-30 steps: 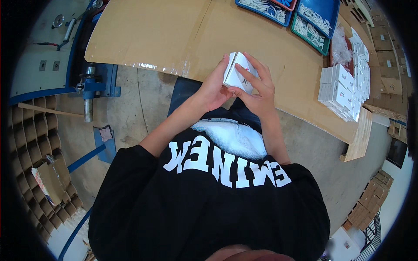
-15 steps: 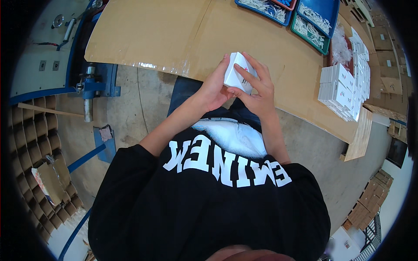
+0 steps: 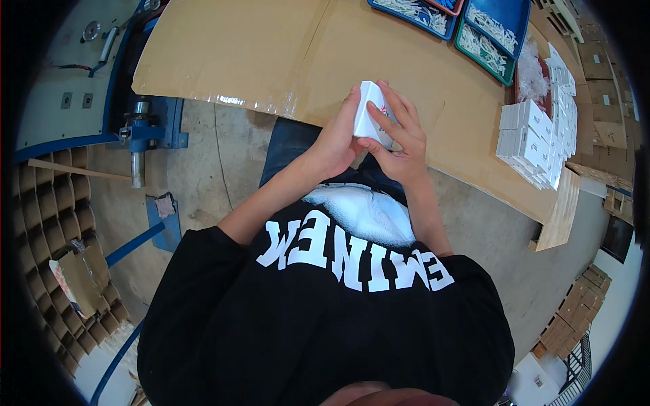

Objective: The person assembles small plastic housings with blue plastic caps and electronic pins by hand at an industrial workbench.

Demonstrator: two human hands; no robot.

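Between my two hands is a small white box with a red mark on one face, held above the near edge of the cardboard-covered table. My left hand grips it along its left side. Across its right face lie the fingers of my right hand, with the thumb near the lower end. The palms and fingers hide part of the box. Whether anything is inside it cannot be seen.
At the far right are blue and green trays of small white pieces. Stacked white boxes stand at the table's right end, beside clear plastic bags. A blue-framed machine is at left; a cardboard divider grid lies lower left.
The box has turned slightly in my hands and shifted a little to the right. Both hands keep hold of it.
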